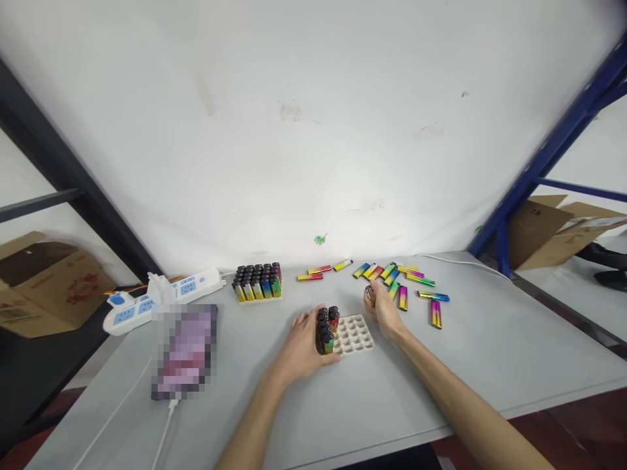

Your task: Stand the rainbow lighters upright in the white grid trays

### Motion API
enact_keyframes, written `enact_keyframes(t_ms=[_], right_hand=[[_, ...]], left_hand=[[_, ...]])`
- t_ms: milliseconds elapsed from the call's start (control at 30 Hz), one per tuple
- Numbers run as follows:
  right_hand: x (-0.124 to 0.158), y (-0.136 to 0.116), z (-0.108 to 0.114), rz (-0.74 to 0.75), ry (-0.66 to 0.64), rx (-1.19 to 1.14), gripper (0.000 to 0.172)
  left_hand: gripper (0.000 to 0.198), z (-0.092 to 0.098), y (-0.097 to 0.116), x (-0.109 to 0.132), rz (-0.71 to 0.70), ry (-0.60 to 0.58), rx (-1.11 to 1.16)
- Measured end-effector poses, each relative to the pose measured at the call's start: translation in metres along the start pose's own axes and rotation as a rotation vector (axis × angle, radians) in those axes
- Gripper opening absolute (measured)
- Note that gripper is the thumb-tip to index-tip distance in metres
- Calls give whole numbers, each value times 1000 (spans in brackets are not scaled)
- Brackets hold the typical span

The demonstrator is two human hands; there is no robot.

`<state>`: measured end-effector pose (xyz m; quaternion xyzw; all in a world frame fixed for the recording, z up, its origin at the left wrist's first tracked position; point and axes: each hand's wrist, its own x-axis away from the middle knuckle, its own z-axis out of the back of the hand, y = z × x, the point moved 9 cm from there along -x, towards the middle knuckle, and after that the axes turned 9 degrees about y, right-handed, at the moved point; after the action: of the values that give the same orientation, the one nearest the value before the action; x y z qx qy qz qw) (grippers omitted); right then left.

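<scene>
A white tray [356, 334] with rows of holes lies on the table, several lighters [328, 341] standing upright along its left side. My left hand [302, 344] is wrapped round that side, thumb at the front edge, fingers behind the lighters. Just beyond the tray's right corner, my right hand [385, 312] pinches a lighter [371, 294], mostly hidden by the fingers. Loose metallic-coloured lighters [403, 298] lie scattered close behind and right of this hand.
A full tray of upright lighters [258, 284] stands back left. Further left are a white power strip [161, 301] and a blurred-out purple device [186, 349] with a white cable [164, 427]. More lighters [313, 273] lie near the wall. Cardboard boxes [59, 284] flank the table.
</scene>
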<state>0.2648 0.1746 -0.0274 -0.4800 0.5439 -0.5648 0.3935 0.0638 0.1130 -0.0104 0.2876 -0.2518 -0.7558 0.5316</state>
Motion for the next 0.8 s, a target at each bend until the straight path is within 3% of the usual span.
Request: enact_keyframes(t_ms=[400, 533, 667, 800], right_hand=[[5, 0, -3, 66, -45, 6, 56], [13, -11, -6, 179, -126, -3, 52], [23, -29, -6, 305, -165, 153, 40], [32, -41, -8, 324, -264, 177, 28]], left_hand=[[103, 0, 0, 1, 25, -3, -11], [99, 1, 0, 1, 14, 12, -13], [97, 1, -1, 2, 7, 21, -11], [95, 0, -1, 2, 0, 28, -7]])
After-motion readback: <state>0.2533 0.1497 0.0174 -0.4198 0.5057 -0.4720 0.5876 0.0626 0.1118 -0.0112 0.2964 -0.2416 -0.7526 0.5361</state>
